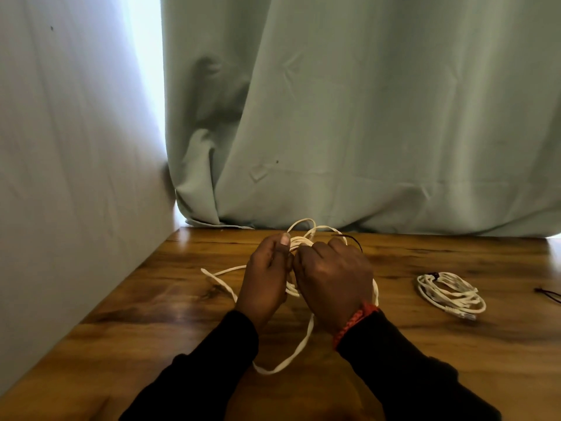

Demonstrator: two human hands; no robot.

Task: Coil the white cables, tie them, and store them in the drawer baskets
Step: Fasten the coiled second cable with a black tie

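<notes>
A white cable (299,240) is bunched in loops between both hands above the wooden table (151,299). My left hand (267,276) grips the bunched loops, thumb on top. My right hand (334,281) is curled round the same bundle beside it, and a thin dark tie (353,240) sticks out past its knuckles. Loose cable trails left across the table and in a long loop toward me between my forearms. A second white cable (450,291), coiled and bound with a dark tie, lies flat at the right.
A pale green curtain (364,117) hangs along the table's back edge. A white wall (60,177) closes the left side. Another dark tie (548,294) lies at the far right edge of the table. No drawer or basket is in view.
</notes>
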